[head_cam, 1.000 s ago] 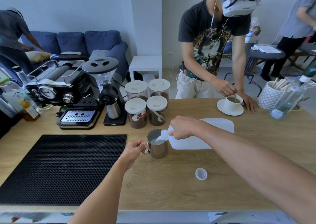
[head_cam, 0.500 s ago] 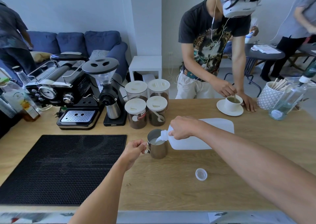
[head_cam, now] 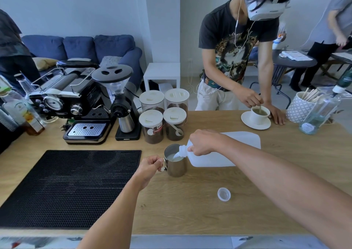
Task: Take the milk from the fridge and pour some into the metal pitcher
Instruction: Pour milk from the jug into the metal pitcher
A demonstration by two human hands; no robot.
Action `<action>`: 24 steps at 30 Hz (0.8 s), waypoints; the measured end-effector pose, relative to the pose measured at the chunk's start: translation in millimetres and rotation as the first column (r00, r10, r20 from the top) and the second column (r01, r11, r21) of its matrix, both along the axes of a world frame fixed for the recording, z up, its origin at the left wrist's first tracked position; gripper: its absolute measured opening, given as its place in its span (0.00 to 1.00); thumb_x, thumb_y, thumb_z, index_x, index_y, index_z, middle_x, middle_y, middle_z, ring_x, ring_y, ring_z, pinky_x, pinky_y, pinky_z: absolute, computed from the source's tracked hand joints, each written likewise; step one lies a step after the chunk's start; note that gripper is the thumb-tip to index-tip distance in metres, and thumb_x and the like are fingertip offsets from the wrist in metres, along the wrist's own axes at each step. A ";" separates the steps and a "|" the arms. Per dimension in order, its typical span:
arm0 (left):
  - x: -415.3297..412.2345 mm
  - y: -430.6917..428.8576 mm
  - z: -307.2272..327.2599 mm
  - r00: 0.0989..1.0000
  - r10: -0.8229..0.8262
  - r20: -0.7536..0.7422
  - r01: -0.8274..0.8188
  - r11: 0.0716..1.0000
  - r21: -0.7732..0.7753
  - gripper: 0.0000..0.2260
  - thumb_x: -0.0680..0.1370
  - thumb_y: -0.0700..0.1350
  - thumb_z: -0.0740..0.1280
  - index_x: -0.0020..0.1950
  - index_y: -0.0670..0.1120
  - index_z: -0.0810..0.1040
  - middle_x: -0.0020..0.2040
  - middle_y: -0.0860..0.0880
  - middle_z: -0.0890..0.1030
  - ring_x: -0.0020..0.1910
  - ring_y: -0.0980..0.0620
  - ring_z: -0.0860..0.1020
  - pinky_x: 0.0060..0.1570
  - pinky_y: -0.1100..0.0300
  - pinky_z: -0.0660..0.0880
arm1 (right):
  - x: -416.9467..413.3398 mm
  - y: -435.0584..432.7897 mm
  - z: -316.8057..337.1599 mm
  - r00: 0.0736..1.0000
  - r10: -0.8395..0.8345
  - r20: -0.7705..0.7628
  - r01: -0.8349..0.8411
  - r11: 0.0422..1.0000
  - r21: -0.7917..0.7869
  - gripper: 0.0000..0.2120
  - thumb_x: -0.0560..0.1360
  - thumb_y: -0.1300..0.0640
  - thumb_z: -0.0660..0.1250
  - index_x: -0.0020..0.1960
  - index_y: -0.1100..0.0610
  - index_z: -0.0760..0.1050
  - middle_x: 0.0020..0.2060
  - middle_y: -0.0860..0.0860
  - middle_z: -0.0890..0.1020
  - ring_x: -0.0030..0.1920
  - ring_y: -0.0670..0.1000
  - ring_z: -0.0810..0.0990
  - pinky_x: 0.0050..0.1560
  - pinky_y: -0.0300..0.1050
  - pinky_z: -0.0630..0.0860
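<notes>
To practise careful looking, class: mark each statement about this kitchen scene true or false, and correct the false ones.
1. The right hand tilts the milk jug over the metal pitcher. True.
2. The pitcher stands on the wooden table, to the right of the black mat. True.
3. The left hand lies flat on the mat. False: it holds the pitcher's handle.
4. The jug's cap is screwed on. False: the cap lies on the table, nearer the person.
5. The pitcher is empty. False: milk shows inside it.
</notes>
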State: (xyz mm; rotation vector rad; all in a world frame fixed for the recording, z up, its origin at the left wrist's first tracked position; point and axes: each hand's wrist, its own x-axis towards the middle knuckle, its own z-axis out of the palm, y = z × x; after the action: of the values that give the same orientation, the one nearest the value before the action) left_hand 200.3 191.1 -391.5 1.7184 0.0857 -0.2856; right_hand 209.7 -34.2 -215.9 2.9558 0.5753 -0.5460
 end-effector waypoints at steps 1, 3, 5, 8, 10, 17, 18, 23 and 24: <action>0.0 0.3 -0.3 1.000 0.001 0.002 -0.001 1.000 -0.001 0.20 0.83 0.40 0.64 0.30 0.48 0.74 0.30 0.49 0.74 0.36 0.53 0.71 0.56 0.54 0.68 | 0.0 0.2 0.2 1.000 0.001 0.000 -0.001 1.000 -0.001 0.20 0.81 0.50 0.60 0.33 0.57 0.65 0.28 0.51 0.68 0.27 0.50 0.65 0.29 0.43 0.61; 0.1 0.7 -0.4 1.000 0.000 0.005 0.000 1.000 0.002 0.21 0.83 0.40 0.64 0.29 0.49 0.74 0.30 0.49 0.74 0.36 0.53 0.71 0.56 0.54 0.69 | 0.2 0.4 0.1 1.000 0.002 0.000 -0.002 1.000 -0.002 0.20 0.81 0.50 0.60 0.32 0.57 0.65 0.28 0.51 0.68 0.27 0.50 0.65 0.29 0.43 0.61; 0.3 0.7 -0.2 1.000 -0.001 0.005 0.001 1.000 0.009 0.22 0.83 0.40 0.64 0.29 0.49 0.74 0.30 0.49 0.74 0.36 0.53 0.71 0.56 0.54 0.69 | 0.6 0.4 -0.5 1.000 0.000 0.001 0.000 1.000 -0.002 0.20 0.81 0.50 0.61 0.33 0.57 0.65 0.28 0.51 0.68 0.27 0.50 0.65 0.29 0.43 0.61; -0.1 0.1 0.7 1.000 0.001 0.011 -0.002 1.000 0.010 0.23 0.83 0.40 0.64 0.28 0.51 0.75 0.30 0.50 0.73 0.36 0.53 0.71 0.56 0.54 0.69 | 1.4 0.3 -1.6 1.000 -0.004 -0.001 0.004 1.000 -0.002 0.19 0.81 0.49 0.60 0.35 0.58 0.67 0.29 0.51 0.69 0.27 0.50 0.66 0.29 0.44 0.61; -0.3 0.1 1.1 1.000 -0.003 0.013 0.003 1.000 0.015 0.23 0.83 0.40 0.64 0.27 0.51 0.74 0.30 0.50 0.73 0.35 0.53 0.71 0.56 0.54 0.69 | 1.7 0.3 -1.9 1.000 -0.004 0.001 0.004 1.000 0.001 0.18 0.81 0.49 0.60 0.35 0.58 0.68 0.29 0.51 0.69 0.28 0.50 0.66 0.29 0.44 0.62; -0.3 0.2 1.9 1.000 -0.001 0.015 0.001 1.000 0.020 0.24 0.83 0.40 0.64 0.27 0.51 0.74 0.29 0.51 0.73 0.36 0.53 0.71 0.57 0.53 0.69 | 1.7 0.6 -1.0 1.000 -0.001 -0.003 0.001 1.000 0.004 0.18 0.81 0.50 0.60 0.35 0.58 0.67 0.30 0.51 0.69 0.28 0.50 0.66 0.30 0.44 0.61; -0.4 0.1 2.0 1.000 -0.002 0.015 0.001 1.000 0.019 0.23 0.83 0.40 0.64 0.27 0.50 0.74 0.29 0.51 0.74 0.36 0.53 0.71 0.57 0.53 0.68 | 1.7 0.6 -1.1 1.000 -0.002 -0.005 0.002 1.000 0.005 0.18 0.81 0.50 0.60 0.35 0.58 0.68 0.30 0.51 0.69 0.28 0.50 0.66 0.30 0.44 0.61; -0.3 -0.3 1.4 1.000 0.002 0.017 -0.002 1.000 0.007 0.20 0.83 0.39 0.64 0.30 0.46 0.72 0.29 0.53 0.74 0.37 0.53 0.71 0.57 0.54 0.68 | 0.9 1.5 0.3 1.000 0.001 -0.005 -0.001 1.000 0.002 0.17 0.81 0.50 0.60 0.38 0.59 0.69 0.31 0.51 0.71 0.29 0.50 0.67 0.29 0.44 0.62; -0.1 -0.4 1.3 1.000 0.001 0.018 -0.001 1.000 0.006 0.20 0.83 0.39 0.64 0.30 0.46 0.72 0.29 0.53 0.74 0.37 0.53 0.71 0.57 0.53 0.68 | 0.9 1.7 0.4 1.000 0.002 -0.005 -0.002 1.000 0.002 0.17 0.81 0.50 0.60 0.39 0.59 0.70 0.31 0.51 0.71 0.29 0.50 0.67 0.29 0.44 0.62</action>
State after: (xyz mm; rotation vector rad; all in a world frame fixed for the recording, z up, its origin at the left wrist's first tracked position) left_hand 200.2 190.8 -390.1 1.7269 0.0746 -0.2694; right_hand 210.6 -32.6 -215.4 2.9569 0.5791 -0.5526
